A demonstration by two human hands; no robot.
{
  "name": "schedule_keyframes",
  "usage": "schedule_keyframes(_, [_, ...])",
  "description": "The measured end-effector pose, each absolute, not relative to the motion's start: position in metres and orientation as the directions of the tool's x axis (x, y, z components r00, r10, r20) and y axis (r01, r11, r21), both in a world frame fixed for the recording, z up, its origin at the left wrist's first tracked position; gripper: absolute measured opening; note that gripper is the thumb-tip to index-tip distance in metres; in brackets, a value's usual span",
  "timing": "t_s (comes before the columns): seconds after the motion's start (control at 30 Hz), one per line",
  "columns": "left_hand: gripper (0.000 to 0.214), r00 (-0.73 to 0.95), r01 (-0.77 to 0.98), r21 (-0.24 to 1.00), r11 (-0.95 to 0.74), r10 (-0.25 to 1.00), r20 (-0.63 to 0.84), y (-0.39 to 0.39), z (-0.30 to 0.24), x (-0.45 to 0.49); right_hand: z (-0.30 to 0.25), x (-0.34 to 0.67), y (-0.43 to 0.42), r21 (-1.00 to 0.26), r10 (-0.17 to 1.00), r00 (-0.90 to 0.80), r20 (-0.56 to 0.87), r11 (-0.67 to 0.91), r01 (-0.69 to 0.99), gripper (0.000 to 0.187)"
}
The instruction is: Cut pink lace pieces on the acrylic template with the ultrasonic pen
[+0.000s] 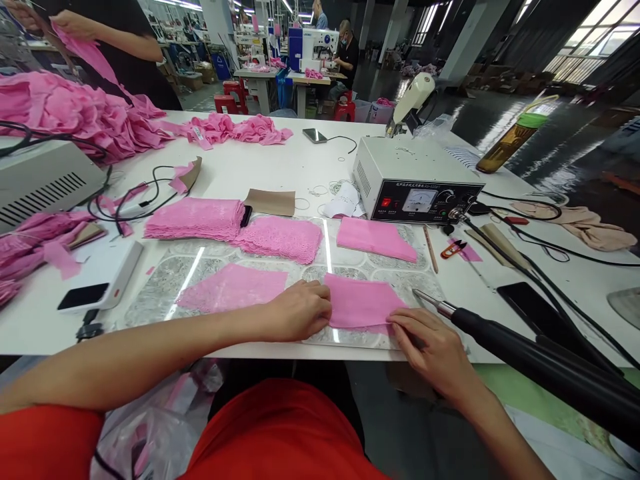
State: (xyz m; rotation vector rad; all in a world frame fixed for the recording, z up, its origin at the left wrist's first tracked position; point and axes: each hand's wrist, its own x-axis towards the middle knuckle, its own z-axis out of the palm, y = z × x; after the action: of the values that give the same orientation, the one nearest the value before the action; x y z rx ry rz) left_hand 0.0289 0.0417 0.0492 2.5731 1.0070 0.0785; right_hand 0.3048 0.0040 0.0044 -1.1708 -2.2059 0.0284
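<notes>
A pink fabric piece (363, 300) lies on a clear patterned mat (160, 293) in front of me, with another pink layer just showing under its lower edge. My left hand (303, 311) has its fingers curled closed at the cloth's left edge. At the lower right corner, my right hand (430, 343) pinches the same cloth between thumb and fingers. Just beside the right hand is a black-handled tool with a pointed metal tip (433, 301), its cable running off right. A lacy pink piece (233, 288) lies flat left of my left hand.
Behind the mat sit stacked pink pieces (200, 219), a lace stack (283, 239) and another pink pile (375, 239). A control box (425, 190), orange snips (453, 249), phone (530, 307) and cables are rightward. A power bank (105, 277) is left. A person (110, 47) handles pink cloth opposite.
</notes>
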Motion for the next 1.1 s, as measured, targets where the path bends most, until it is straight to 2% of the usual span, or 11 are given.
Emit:
schedule_keyframes(0.5, [0.015,0.699,0.68,0.401,-0.614,0.707,-0.104,0.044,0.054,0.034,0.006,0.305,0.002,-0.278,0.756,-0.424,0.499,0.603,0.748,0.017])
schedule_keyframes(0.73, [0.011,0.704,0.674,0.409,-0.615,0.702,-0.105,0.046,0.058,0.032,0.008,0.305,0.003,-0.311,0.774,-0.4,0.49,0.584,0.749,0.019])
schedule_keyframes(0.93, [0.014,0.73,0.657,0.369,-0.657,0.677,-0.096,0.05,0.058,0.034,0.01,0.314,-0.005,-0.296,0.767,-0.324,0.553,0.545,0.785,0.022])
schedule_keyframes(1.1, [0.013,0.771,0.598,0.359,-0.717,0.636,-0.015,0.055,0.062,0.066,0.002,0.326,-0.023,-0.319,0.764,-0.173,0.622,0.448,0.835,0.026])
